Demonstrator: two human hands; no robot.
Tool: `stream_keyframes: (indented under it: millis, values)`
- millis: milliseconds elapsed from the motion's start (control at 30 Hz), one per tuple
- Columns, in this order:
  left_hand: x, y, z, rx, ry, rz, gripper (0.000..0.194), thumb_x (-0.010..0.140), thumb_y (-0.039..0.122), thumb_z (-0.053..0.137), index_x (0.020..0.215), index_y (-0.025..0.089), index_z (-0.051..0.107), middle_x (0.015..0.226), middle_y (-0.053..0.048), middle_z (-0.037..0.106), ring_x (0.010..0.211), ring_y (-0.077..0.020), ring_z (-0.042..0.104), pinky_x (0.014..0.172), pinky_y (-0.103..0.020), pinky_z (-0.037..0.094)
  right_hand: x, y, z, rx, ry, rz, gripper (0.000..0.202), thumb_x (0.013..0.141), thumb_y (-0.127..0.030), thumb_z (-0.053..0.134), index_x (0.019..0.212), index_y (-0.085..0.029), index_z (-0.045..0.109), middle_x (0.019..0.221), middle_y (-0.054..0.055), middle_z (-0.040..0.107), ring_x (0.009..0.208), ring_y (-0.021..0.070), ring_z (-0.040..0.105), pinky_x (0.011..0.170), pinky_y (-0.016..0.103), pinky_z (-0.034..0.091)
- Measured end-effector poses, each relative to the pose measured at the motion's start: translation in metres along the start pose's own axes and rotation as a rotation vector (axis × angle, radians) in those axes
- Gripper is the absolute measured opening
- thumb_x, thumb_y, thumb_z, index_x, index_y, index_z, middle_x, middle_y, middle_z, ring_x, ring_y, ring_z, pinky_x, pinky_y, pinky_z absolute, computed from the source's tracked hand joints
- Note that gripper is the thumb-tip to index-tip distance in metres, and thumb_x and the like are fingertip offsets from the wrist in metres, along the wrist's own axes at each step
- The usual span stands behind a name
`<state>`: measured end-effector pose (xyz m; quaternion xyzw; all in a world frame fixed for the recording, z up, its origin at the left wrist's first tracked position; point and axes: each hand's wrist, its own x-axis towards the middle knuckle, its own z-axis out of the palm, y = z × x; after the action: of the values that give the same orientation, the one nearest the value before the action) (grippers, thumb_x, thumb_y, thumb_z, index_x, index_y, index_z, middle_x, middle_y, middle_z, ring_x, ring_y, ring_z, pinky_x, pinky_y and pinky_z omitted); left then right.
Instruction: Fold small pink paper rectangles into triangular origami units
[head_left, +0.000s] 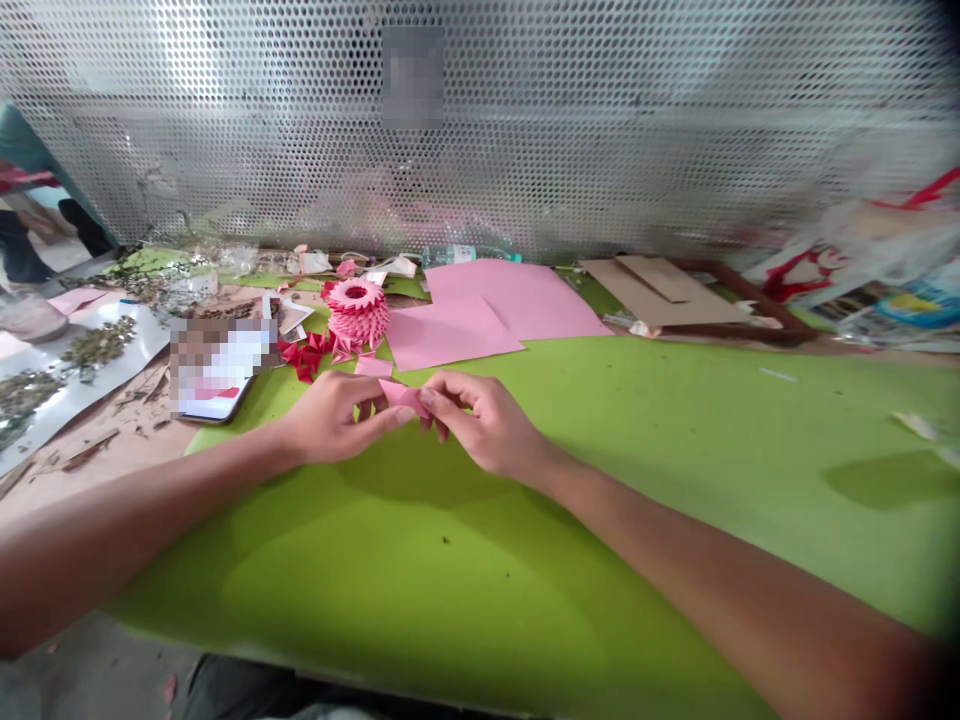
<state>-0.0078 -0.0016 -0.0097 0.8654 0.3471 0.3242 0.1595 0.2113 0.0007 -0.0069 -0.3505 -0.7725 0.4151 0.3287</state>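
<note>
**Pinching pink paper [400, 395] over the green table [480, 560]**

Both hands are clamped on the paper: the left hand [330, 415] grips its left part with the thumb in front, and the right hand [487, 425] pinches its right end between thumb and fingers. The two nearly meet, and the paper between them looks folded.

Take the paper as the clock's centre, with twelve pointing away toward the perforated screen [300, 150]. A small pink slip [373, 367] lies just beyond the left hand, between ten and eleven. Farther out at eleven stands a tiered pink ring [360, 325]; red pieces [304, 357] sit beside it at ten. The phone [231, 397] is at nine, partly blurred out, with dried plants [101, 348] beyond it. Two large pink sheets [547, 300] overlap between one and two, with a bottle [450, 256] behind them at one. Cardboard [652, 290] lies at two.
</note>
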Motion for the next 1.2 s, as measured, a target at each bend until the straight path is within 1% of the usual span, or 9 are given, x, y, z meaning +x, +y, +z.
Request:
stream_keyframes:
  millis: [200,300,400,600,767,867,1000,1067,1200]
  values:
    - [0.000,0.001,0.003,0.045,0.223,0.066,0.016,0.092,0.024,0.061,0.095,0.012,0.072,0.084,-0.006,0.076,0.061,-0.0089,0.065,0.055,-0.016,0.049,0.004,0.003,0.003,0.063,0.084,0.071,0.041,0.096,-0.056,0.051,0.080,-0.019,0.055,0.071,0.001,0.063,0.054,0.0106,0.053,0.052,0.024,0.042]
    - [0.001,0.000,0.004,-0.011,0.278,0.125,0.016,0.091,0.018,0.063,0.101,0.014,0.075,0.089,-0.006,0.078,0.067,-0.0098,0.068,0.061,-0.017,0.054,0.006,0.005,0.002,0.105,0.082,0.081,0.042,0.094,-0.058,0.054,0.082,-0.018,0.058,0.073,0.001,0.064,0.054,0.0103,0.053,0.052,0.024,0.042]
    - [0.003,-0.001,0.004,-0.082,0.223,0.197,0.018,0.091,0.012,0.062,0.100,0.017,0.077,0.090,-0.006,0.079,0.075,-0.0121,0.070,0.069,-0.021,0.057,0.007,0.006,0.001,0.189,0.047,0.082,0.037,0.093,-0.053,0.057,0.082,-0.017,0.060,0.073,0.002,0.065,0.054,0.0101,0.054,0.052,0.024,0.044]
    - [0.005,-0.006,0.001,-0.140,0.183,0.177,0.019,0.087,0.008,0.059,0.092,0.016,0.076,0.086,-0.006,0.077,0.077,-0.0128,0.069,0.071,-0.023,0.057,0.009,0.010,-0.002,0.340,-0.051,0.184,0.034,0.092,-0.048,0.057,0.085,-0.016,0.066,0.080,0.004,0.070,0.056,0.0094,0.056,0.055,0.025,0.045]
    - [0.006,-0.007,0.000,-0.204,0.139,0.128,0.025,0.084,0.005,0.055,0.086,0.017,0.076,0.087,-0.005,0.076,0.081,-0.0143,0.070,0.073,-0.025,0.058,0.009,0.012,-0.001,0.257,-0.105,0.179,0.036,0.090,-0.051,0.062,0.089,-0.016,0.065,0.079,0.004,0.070,0.058,0.0104,0.057,0.056,0.025,0.046]
    - [0.006,-0.007,0.001,-0.261,0.112,0.064,0.026,0.085,0.006,0.051,0.085,0.016,0.075,0.088,-0.006,0.075,0.080,-0.0141,0.069,0.071,-0.024,0.058,0.007,0.011,0.002,0.161,-0.066,0.161,0.039,0.092,-0.054,0.058,0.091,-0.016,0.065,0.079,0.004,0.069,0.058,0.0112,0.057,0.057,0.026,0.047]
    - [0.004,-0.010,0.000,-0.422,0.052,-0.182,0.029,0.094,0.022,0.050,0.118,0.014,0.064,0.099,-0.009,0.072,0.069,-0.0120,0.065,0.060,-0.023,0.055,0.005,0.007,0.005,0.013,0.033,0.110,0.036,0.096,-0.050,0.052,0.089,-0.017,0.064,0.076,0.004,0.069,0.055,0.0117,0.056,0.053,0.025,0.044]
    - [0.004,-0.009,-0.001,-0.437,0.013,-0.246,0.036,0.097,0.033,0.051,0.126,0.014,0.058,0.096,-0.008,0.070,0.068,-0.0127,0.064,0.058,-0.023,0.053,0.004,0.005,0.006,-0.095,0.070,0.069,0.032,0.098,-0.044,0.050,0.087,-0.017,0.063,0.072,0.003,0.068,0.052,0.0115,0.055,0.051,0.025,0.041]
    - [0.008,-0.005,-0.003,-0.242,-0.129,-0.268,0.035,0.095,0.043,0.054,0.092,0.012,0.069,0.080,-0.005,0.068,0.063,-0.0119,0.059,0.053,-0.021,0.044,0.002,0.003,0.007,-0.228,0.140,-0.019,0.027,0.098,-0.037,0.051,0.080,-0.019,0.060,0.064,0.000,0.064,0.050,0.0109,0.051,0.050,0.024,0.035]
